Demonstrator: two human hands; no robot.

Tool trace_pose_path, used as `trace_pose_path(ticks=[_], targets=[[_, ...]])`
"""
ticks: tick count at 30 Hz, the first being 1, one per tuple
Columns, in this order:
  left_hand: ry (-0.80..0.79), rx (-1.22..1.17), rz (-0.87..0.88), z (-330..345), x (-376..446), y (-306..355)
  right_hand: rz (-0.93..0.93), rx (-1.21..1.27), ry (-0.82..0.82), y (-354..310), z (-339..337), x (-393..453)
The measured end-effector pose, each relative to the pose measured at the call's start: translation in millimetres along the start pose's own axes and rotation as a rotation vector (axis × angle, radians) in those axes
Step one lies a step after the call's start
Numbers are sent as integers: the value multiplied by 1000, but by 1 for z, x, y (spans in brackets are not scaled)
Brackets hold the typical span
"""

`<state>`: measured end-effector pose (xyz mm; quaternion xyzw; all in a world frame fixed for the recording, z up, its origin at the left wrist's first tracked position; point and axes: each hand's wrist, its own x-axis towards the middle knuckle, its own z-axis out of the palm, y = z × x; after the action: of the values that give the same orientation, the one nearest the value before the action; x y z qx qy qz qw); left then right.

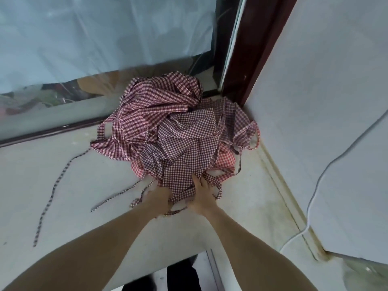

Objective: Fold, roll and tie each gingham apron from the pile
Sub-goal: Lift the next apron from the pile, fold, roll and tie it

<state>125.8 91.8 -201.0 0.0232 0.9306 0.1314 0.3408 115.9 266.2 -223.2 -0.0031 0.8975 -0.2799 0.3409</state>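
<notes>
On the pale counter (63, 185), against the window corner, lies the pile of gingham aprons (174, 131). Both arms reach forward: the left hand (156, 199) and right hand (202, 195), close together, grip the pile's near edge among loose ties.

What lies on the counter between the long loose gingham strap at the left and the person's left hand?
In the head view, another thin gingham strap lies between the long strap and the left hand; otherwise bare pale counter.
</notes>
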Motion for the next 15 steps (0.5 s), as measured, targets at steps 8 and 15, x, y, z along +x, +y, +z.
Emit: trace_pose_path(ticks=[8, 15], targets=[[236, -597, 124, -44, -36, 3, -48, 26, 271, 1, -1, -19], [313, -1032, 136, -110, -99, 2, 27, -5, 283, -20, -3, -48]])
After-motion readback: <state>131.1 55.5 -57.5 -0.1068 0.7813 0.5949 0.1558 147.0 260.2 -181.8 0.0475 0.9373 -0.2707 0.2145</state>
